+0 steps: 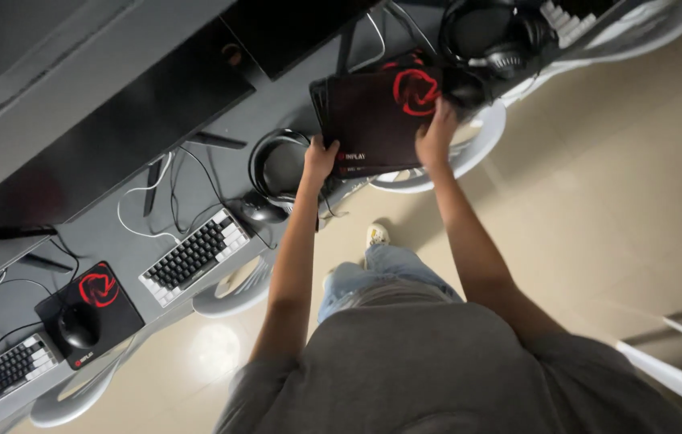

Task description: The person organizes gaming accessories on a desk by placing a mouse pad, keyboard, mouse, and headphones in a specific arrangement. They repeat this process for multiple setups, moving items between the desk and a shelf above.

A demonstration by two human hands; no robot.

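A black mouse pad with a red round emblem is held up over the grey desk edge. My left hand grips its near left corner and my right hand grips its right edge. The pad is tilted, and at least one more pad seems to lie stacked under it. A black mouse and black headphones lie on the desk just left of my left hand.
A black-and-white keyboard sits further left, then another mouse pad with a mouse and a second keyboard. More headphones lie at the top. White plastic chairs stand under the desk; dark monitors line the back.
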